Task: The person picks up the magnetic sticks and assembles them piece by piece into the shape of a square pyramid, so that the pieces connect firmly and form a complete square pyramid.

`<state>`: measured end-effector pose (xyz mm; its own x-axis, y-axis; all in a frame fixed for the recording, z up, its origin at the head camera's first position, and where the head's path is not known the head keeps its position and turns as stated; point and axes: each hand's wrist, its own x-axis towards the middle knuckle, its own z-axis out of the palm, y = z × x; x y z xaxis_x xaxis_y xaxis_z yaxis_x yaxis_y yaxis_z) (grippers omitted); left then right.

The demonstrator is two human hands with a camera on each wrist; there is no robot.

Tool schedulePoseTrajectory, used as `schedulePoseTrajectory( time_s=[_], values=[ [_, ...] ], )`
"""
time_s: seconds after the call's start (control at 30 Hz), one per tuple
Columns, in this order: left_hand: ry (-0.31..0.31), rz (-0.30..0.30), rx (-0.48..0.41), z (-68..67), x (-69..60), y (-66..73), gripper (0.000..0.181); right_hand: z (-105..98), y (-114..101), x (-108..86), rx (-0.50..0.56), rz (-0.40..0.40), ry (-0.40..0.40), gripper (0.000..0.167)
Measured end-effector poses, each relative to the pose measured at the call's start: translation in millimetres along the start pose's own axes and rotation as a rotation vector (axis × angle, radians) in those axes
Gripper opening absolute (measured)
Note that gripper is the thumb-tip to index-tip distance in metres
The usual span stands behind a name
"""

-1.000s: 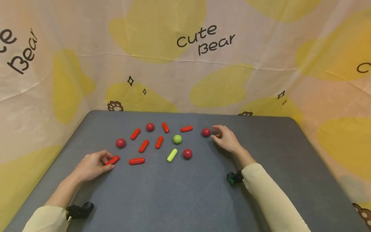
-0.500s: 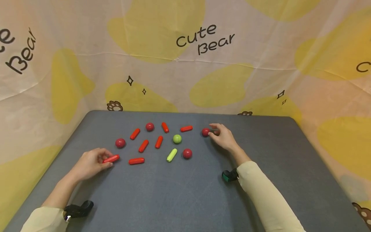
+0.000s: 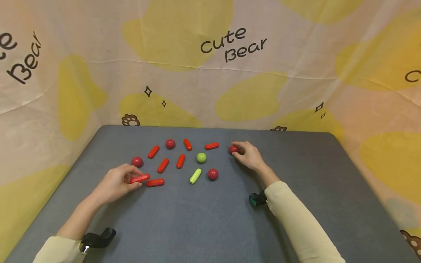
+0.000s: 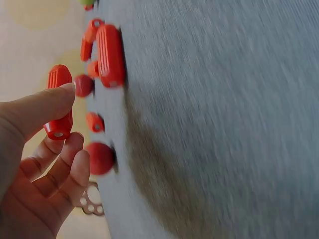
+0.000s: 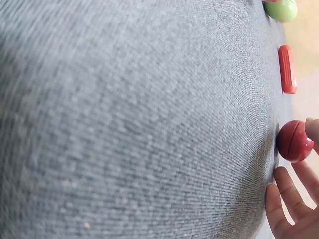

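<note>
My left hand pinches a ribbed red rod with a hole in its end between thumb and fingers, lifted off the table. Just right of it, another red rod lies on the grey surface. A red ball sits behind the left hand. At the far right of the spread, my right hand has its thumb and fingers around a red ball with a seam line. That ball is at table level; whether it has left the surface I cannot tell.
Several red rods lie scattered across the middle of the grey table. Among them are a green ball, a yellow-green rod and two more red balls. A patterned cloth hangs behind the table.
My left hand has lifted the red rod and carried it to the right, towards the lying red rod. My right hand has moved left and closed around the red ball.
</note>
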<state>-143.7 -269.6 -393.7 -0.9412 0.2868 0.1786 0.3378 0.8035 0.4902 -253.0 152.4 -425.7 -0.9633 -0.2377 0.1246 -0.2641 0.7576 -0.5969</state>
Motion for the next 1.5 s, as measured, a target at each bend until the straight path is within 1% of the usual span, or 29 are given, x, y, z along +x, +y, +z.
schedulePoseTrajectory(
  time_s=[0.17,0.3,0.4,0.57,0.7,0.87,0.93,1.17,1.3,1.5],
  values=[
    [-0.008,0.027,-0.019,11.8,6.4,17.0,0.024,2,-1,1.4,-0.019,0.007,0.004,0.041],
    [-0.01,0.077,-0.049,24.9,11.8,32.7,0.025,3,-2,2.0,-0.032,0.0,0.013,0.04],
    [-0.035,0.115,-0.068,35.1,15.6,46.0,0.024,4,-2,2.1,-0.04,-0.012,0.024,0.039],
    [-0.085,0.149,-0.079,49.8,20.9,68.0,0.023,8,-3,3.4,-0.049,-0.006,0.023,0.038],
    [-0.122,0.174,-0.109,60.8,25.1,83.3,0.023,9,-3,4.4,-0.058,-0.003,0.023,0.037],
    [-0.142,0.234,-0.093,73.0,32.2,98.4,0.021,9,-3,4.2,-0.059,0.009,0.027,0.034],
    [-0.143,0.245,-0.08,76.8,34.8,103.6,0.02,9,-3,3.9,-0.059,0.004,0.032,0.034],
    [-0.13,0.246,-0.074,87.1,43.5,117.1,0.02,12,-2,2.5,-0.072,-0.007,0.054,0.032],
    [-0.134,0.227,-0.089,90.2,47.9,122.4,0.02,11,-4,0.3,-0.065,-0.028,0.065,0.032],
    [-0.136,0.199,-0.094,94.7,52.4,127.5,0.02,6,-10,-7.2,-0.022,-0.054,0.067,0.034]
  ],
)
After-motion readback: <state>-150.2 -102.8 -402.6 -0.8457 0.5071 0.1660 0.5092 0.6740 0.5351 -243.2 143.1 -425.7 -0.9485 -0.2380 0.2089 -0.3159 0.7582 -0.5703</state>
